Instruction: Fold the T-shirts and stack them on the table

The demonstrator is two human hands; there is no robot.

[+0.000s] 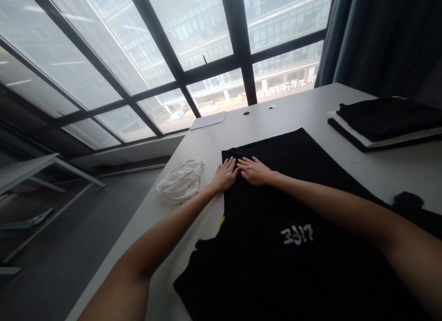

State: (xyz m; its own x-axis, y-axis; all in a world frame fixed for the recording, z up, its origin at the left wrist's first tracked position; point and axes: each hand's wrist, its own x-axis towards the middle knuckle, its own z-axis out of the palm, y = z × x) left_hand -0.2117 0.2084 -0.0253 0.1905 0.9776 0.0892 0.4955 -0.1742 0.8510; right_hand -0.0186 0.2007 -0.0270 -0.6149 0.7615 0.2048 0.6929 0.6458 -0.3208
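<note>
A black T-shirt (262, 265) lies spread out over the white table, with white lettering that reads upside down from here. My left hand (225, 174) rests flat near its far left corner, fingers stretched out. Beside it, my right hand (254, 171) presses flat on the same cloth, fingers extended and close to the left fingertips. Neither hand grips the fabric. A small yellow patch (221, 223) shows at the shirt's left edge. The shirt's near part runs out of view at the bottom.
A crumpled white cloth (181, 180) lies by the left edge of the table (272, 123). Papers (208, 120) sit at the far corner. Folded black and white garments (386, 123) are stacked at right. Windows stand behind; another table (29, 166) is at far left.
</note>
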